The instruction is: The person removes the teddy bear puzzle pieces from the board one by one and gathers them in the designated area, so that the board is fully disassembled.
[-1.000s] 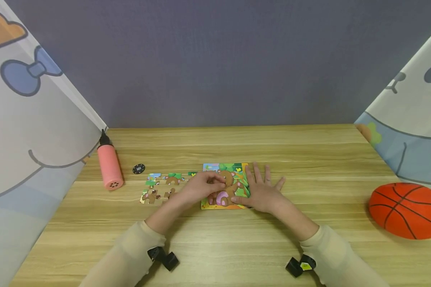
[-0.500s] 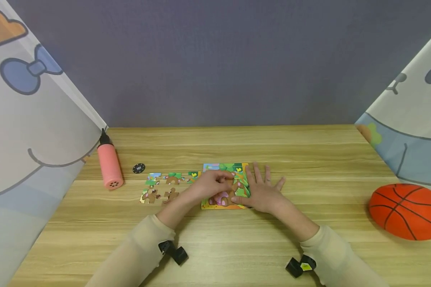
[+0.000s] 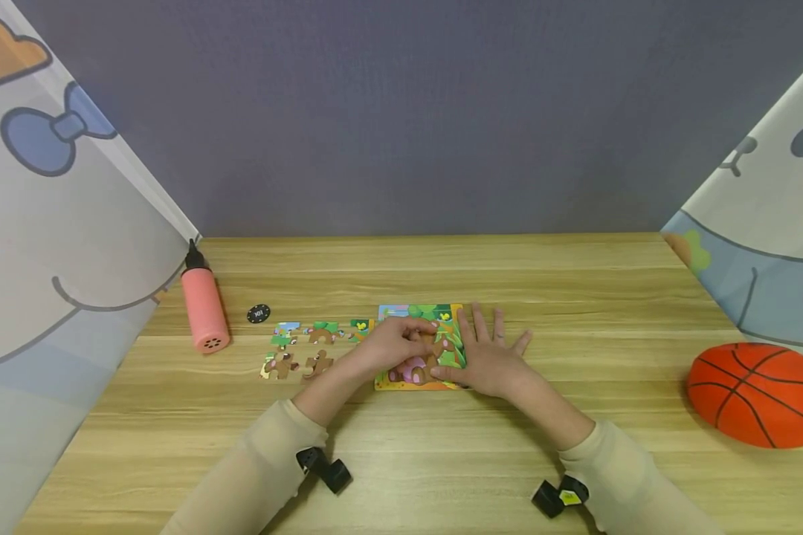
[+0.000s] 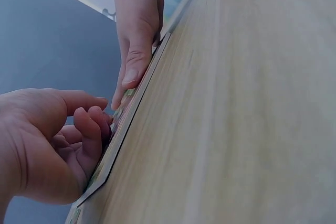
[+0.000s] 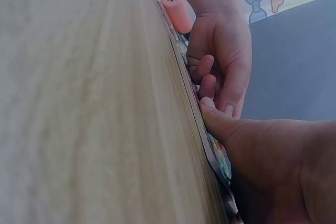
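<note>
Left hand (image 3: 391, 345) grip curled on puzzle board (image 3: 420, 347)

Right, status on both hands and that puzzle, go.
Left hand curled fingers on a piece over the puzzle board. Right hand flat, pressing the board's right edge. Loose pieces lie left of it, nothing blocking.
</note>
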Motion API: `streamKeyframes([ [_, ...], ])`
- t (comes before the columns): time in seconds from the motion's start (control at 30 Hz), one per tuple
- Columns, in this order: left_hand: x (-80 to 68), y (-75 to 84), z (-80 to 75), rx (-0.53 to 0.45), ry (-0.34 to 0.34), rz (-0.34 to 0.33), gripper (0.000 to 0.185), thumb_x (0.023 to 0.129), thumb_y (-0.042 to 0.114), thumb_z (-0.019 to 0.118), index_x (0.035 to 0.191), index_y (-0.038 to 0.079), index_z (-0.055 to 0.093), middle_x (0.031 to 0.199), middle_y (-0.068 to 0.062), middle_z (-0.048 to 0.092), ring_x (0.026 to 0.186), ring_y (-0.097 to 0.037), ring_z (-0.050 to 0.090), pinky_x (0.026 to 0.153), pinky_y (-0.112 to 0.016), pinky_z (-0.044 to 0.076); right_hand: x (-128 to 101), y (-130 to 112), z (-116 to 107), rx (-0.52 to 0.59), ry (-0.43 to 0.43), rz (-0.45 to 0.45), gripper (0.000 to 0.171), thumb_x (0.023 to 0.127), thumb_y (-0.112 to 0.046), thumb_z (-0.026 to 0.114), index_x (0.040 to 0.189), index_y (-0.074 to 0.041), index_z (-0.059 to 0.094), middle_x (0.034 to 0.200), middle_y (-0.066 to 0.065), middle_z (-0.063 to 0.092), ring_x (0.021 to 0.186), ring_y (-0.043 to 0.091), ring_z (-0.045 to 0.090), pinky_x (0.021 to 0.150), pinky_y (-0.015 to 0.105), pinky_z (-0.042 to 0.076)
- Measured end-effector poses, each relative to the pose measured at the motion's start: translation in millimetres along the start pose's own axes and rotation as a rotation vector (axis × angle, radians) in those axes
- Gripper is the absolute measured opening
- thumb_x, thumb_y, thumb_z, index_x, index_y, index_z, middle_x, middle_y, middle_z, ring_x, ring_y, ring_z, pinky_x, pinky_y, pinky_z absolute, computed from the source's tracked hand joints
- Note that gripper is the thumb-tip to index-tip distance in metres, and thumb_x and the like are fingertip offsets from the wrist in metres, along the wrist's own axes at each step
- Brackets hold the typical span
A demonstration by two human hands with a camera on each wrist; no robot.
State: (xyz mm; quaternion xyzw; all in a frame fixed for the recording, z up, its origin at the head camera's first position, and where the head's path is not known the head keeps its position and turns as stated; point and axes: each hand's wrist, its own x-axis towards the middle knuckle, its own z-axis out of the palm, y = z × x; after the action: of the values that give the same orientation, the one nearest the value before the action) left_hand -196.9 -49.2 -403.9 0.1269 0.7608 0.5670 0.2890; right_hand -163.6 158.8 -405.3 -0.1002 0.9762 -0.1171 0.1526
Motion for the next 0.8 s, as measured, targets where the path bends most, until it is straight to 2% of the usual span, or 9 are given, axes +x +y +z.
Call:
streamKeyframes([
  [0.3,-0.3,-0.7,-0.1,-0.027,0.053,-0.018,0.034,0.098,0.009,0.063,0.131,0.011,0.068,0.086,-0.012,0.062,0.045,-0.012,0.05,0.038,-0.024,0.04,-0.5,0.1,0.5,0.004,0.013,-0.004,0.119,0.085,-0.082,0.051,0.162,-0.005,0.004,0.167,0.021,-0.007,0.145,0.055,-0.012,0.092,0.088,-0.009],
  [0.6,-0.3,-0.6,1.7,-0.039,0.08,-0.016,0.029,0.099,0.015,0.067,0.127,0.012,0.071,0.084,-0.01,0.067,0.045,-0.012,0.048,0.037,-0.024,0.038,-0.7,-0.8,0.3,-0.008,0.009,0.0,0.121,0.084,-0.083,0.051,0.162,-0.004,0.004,0.166,0.021,-0.007,0.145,0.055,-0.012,0.092,0.089,-0.008],
  [0.8,2.1,-1.0,2.7,-0.036,0.1,0.018,0.026,0.099,0.011,0.067,0.124,0.01,0.071,0.095,-0.007,0.073,0.05,-0.012,0.059,0.04,-0.023,0.043,-0.5,-0.1,1.1,-0.001,0.014,0.001,0.121,0.083,-0.083,0.051,0.162,-0.005,0.003,0.166,0.021,-0.007,0.145,0.055,-0.012,0.092,0.089,-0.008],
])
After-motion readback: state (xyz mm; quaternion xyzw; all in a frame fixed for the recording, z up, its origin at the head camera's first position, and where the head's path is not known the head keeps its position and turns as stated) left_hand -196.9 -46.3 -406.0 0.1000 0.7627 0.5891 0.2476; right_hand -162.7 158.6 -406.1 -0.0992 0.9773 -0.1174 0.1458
